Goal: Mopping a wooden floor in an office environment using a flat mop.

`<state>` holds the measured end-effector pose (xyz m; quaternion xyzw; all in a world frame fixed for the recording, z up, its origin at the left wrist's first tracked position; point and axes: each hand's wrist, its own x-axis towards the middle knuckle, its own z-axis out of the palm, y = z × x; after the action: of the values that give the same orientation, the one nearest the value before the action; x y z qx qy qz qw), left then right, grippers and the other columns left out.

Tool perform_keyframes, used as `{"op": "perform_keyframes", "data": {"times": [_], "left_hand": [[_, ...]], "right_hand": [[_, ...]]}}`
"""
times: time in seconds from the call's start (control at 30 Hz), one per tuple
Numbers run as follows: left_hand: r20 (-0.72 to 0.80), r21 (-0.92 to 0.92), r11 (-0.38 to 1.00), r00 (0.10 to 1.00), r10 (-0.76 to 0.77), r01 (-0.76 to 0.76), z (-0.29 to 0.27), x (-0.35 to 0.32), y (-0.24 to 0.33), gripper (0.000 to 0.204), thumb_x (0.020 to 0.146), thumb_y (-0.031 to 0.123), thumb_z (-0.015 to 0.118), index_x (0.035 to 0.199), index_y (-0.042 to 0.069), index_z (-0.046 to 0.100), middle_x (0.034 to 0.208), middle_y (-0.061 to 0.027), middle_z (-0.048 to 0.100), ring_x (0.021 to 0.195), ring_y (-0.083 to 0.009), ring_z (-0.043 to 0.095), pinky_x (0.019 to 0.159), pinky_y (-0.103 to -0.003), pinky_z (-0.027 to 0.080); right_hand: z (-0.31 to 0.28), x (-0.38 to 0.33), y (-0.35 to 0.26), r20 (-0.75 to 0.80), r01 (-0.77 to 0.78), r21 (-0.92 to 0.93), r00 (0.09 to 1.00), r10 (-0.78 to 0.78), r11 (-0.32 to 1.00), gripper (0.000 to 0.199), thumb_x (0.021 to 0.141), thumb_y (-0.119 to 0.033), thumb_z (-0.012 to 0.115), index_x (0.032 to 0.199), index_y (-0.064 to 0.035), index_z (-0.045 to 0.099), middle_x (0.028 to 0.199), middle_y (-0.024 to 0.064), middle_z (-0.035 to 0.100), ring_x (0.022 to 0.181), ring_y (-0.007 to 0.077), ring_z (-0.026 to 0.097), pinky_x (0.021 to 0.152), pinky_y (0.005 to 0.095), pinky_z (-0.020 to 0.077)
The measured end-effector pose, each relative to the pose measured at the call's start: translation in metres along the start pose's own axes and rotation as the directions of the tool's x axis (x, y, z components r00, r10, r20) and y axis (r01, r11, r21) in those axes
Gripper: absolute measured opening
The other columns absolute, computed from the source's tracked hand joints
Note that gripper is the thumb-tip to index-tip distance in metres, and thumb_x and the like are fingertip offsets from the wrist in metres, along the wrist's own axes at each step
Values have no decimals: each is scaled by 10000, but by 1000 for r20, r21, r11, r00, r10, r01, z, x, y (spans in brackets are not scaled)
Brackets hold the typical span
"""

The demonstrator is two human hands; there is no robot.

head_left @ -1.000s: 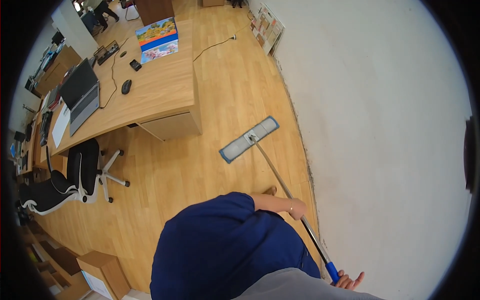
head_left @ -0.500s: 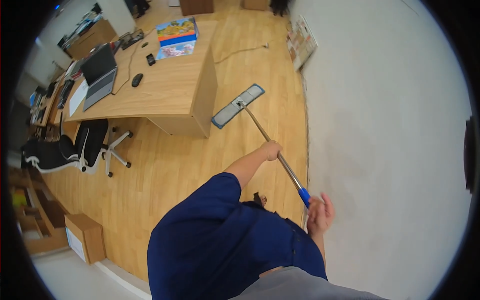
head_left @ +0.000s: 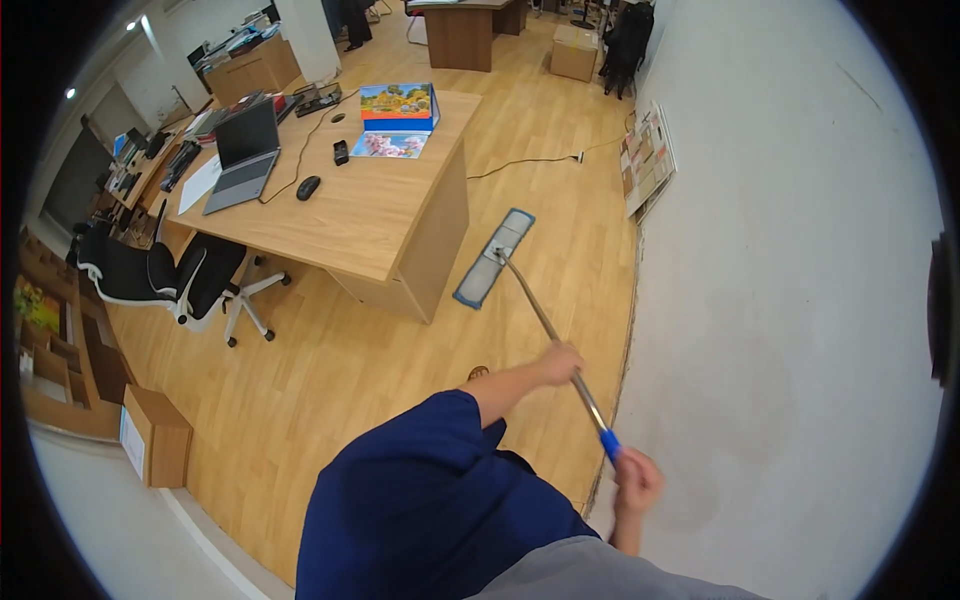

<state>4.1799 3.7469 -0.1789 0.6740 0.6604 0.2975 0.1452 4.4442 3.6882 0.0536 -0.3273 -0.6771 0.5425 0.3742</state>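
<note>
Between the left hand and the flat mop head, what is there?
The head view shows only the metal pole between the left hand and the mop head, with wooden floor beneath.

Head camera, fisheye, one: is looking down from close above the navy shirt [head_left: 420,490], facing forward along the white wall [head_left: 780,280].

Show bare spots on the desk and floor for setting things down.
Bare: the desk between the mouse, the picture stand and the near right corner; the floor between the mop head and the wall. Crowded: the desk's left side, around the laptop and paper.
</note>
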Motion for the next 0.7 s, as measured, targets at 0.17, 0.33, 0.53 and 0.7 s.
{"op": "perform_keyframes", "data": {"times": [0.17,0.33,0.53,0.7], "left_hand": [[280,-211,945,911,302,-248,37,25,153,160,611,269,687,605,125,618,622,-111,600,648,-335,599,570,-454,443],[421,-571,751,667,615,-332,30,44,226,260,664,354,700,623,105,638,634,-116,611,635,-319,605,561,-426,466],[592,-560,744,453,667,-364,15,74,194,236,683,352,687,670,117,679,669,-92,638,661,-290,613,586,-402,483],[596,-556,748,453,663,-361,-10,120,134,224,662,320,674,616,103,647,613,-120,602,608,-314,592,523,-423,450]], "right_hand": [[-88,-61,-89,-428,-83,-295,902,-54,952,199,868,-184,528,707,-79,480,555,-5,366,473,138,356,609,413,476],[-128,-116,-137,-170,134,-17,976,-135,991,279,910,-159,471,1136,3,501,480,-20,350,466,125,370,584,349,396],[-71,-104,-130,-491,474,43,777,-395,879,284,920,-167,477,1172,-47,524,462,-33,345,450,118,374,555,336,401],[-84,-8,-95,71,537,310,810,-582,785,277,926,-168,470,1185,-94,539,468,-40,333,453,109,376,543,329,411]]}}
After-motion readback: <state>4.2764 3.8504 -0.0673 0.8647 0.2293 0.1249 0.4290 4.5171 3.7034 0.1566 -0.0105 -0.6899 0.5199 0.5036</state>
